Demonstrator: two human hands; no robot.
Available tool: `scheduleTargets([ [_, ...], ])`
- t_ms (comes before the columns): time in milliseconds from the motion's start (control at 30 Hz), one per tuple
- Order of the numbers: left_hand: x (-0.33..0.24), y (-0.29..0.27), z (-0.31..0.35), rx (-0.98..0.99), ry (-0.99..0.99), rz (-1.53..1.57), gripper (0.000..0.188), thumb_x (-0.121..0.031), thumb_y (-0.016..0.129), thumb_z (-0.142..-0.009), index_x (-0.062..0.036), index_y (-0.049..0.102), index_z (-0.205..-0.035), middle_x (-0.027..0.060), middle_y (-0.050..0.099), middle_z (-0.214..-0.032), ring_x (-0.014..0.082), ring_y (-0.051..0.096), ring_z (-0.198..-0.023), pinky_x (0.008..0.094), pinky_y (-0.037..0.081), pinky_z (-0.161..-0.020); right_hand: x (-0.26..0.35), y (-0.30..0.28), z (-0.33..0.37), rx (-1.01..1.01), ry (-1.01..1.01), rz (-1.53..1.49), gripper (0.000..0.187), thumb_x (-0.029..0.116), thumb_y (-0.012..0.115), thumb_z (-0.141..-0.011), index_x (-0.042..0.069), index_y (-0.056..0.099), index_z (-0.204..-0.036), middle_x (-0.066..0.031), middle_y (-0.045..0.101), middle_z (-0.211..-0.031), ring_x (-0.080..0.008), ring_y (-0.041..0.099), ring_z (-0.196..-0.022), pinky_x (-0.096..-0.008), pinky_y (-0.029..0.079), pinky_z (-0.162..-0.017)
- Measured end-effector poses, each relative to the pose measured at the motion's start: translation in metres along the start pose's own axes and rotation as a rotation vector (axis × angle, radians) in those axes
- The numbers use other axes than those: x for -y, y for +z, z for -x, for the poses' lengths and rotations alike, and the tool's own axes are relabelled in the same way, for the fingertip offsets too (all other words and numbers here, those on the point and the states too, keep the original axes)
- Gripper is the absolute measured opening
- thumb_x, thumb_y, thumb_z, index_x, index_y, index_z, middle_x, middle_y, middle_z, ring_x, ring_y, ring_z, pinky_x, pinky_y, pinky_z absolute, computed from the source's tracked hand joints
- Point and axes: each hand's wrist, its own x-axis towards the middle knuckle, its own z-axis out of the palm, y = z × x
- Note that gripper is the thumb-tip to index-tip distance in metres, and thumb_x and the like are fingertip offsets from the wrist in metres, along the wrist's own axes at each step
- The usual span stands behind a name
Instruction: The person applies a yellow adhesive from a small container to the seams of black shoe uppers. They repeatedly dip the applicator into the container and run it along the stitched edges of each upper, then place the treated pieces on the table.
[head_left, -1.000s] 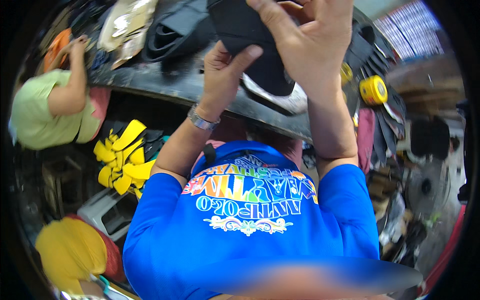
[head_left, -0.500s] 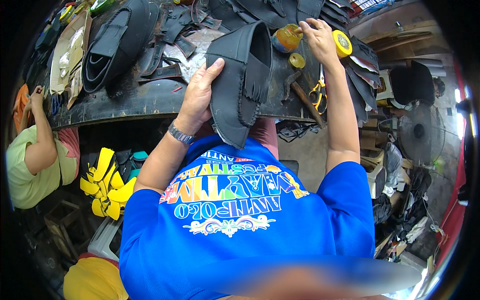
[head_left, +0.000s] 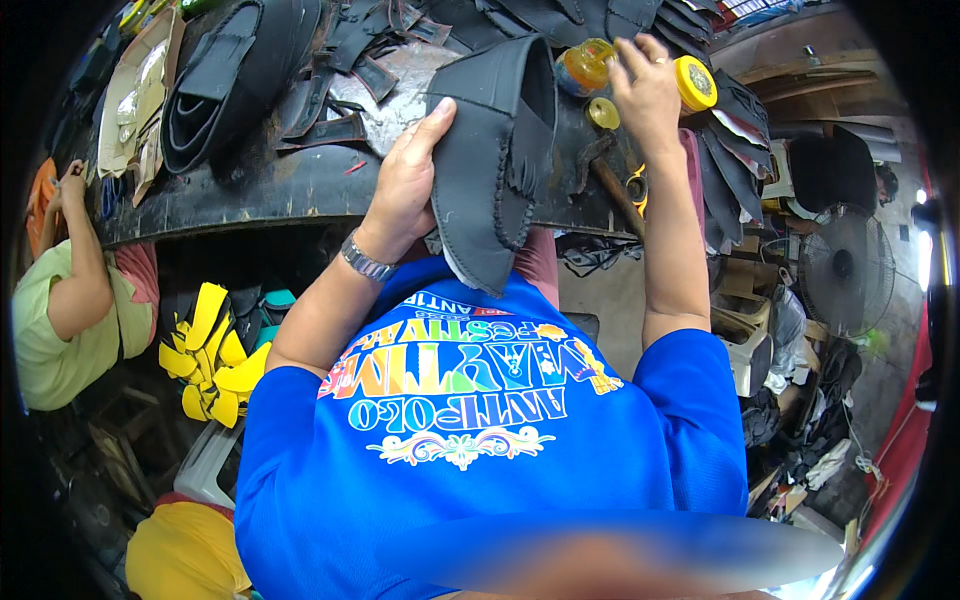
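Note:
My left hand grips a black leather shoe upper by its left side, thumb on top. The upper hangs over the table's front edge, with its opening and fringed flap toward the right. Over the table on the right, my right hand has its fingers curled together beside an open glass jar with amber, glue-like contents. Whatever those fingers hold is hidden. A small yellowish lid lies in front of the jar, and a round yellow container is just right of the hand.
A hammer and orange-handled scissors lie near the table edge. Black leather pieces are stacked at right. Another shoe upper and a cardboard box occupy the left. A person in light green is at far left.
The shoe upper has shifted slightly right and turned a little in my left hand. My right hand stays by the jar, its fingers now slightly lower and farther right in the picture.

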Motion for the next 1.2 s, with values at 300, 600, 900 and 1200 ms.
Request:
scheduleTargets([
  [300, 0.004, 0.007, 0.004, 0.021, 0.048, -0.090, 0.037, -0.032, 0.052, -0.106, 0.0003, 0.062, -0.120, 0.0118, 0.071, -0.110, 0.0152, 0.071, -0.092, 0.0283, 0.058, -0.080, 0.080, -0.055, 0.026, -0.089, 0.002, -0.524, 0.033, -0.008, 0.059, -0.079, 0.002, 0.073, -0.107, -0.0149, 0.063, -0.120, -0.0297, 0.063, -0.113, -0.0386, 0.050, -0.098],
  [600, 0.007, 0.021, 0.009, 0.013, 0.109, -0.169, 0.035, -0.032, 0.050, -0.106, -0.0019, 0.059, -0.121, 0.0113, 0.070, -0.108, 0.0141, 0.071, -0.091, 0.0260, 0.059, -0.076, 0.136, -0.071, 0.028, 0.027, -0.194, -0.737, 0.034, -0.020, 0.057, -0.079, -0.002, 0.072, -0.104, -0.0140, 0.060, -0.121, -0.0245, 0.068, -0.108, -0.0334, 0.055, -0.095],
  [900, 0.009, 0.019, 0.007, 0.049, 0.108, -0.240, 0.036, -0.031, 0.049, -0.107, -0.0014, 0.058, -0.124, 0.0108, 0.069, -0.111, 0.0136, 0.071, -0.093, 0.0259, 0.059, -0.077, 0.131, -0.072, 0.034, 0.074, -0.170, -0.717, 0.035, -0.020, 0.055, -0.083, -0.002, 0.074, -0.108, -0.0126, 0.060, -0.126, -0.0238, 0.067, -0.112, -0.0327, 0.053, -0.098],
  [1200, 0.010, 0.015, 0.009, 0.056, 0.140, -0.235, 0.037, -0.032, 0.048, -0.108, -0.0007, 0.057, -0.125, 0.0095, 0.069, -0.109, 0.0110, 0.069, -0.090, 0.0234, 0.058, -0.077, 0.139, -0.067, 0.039, 0.059, -0.212, -0.603, 0.040, -0.021, 0.055, -0.080, -0.001, 0.074, -0.109, -0.0139, 0.061, -0.123, -0.0247, 0.068, -0.109, -0.0341, 0.055, -0.097],
])
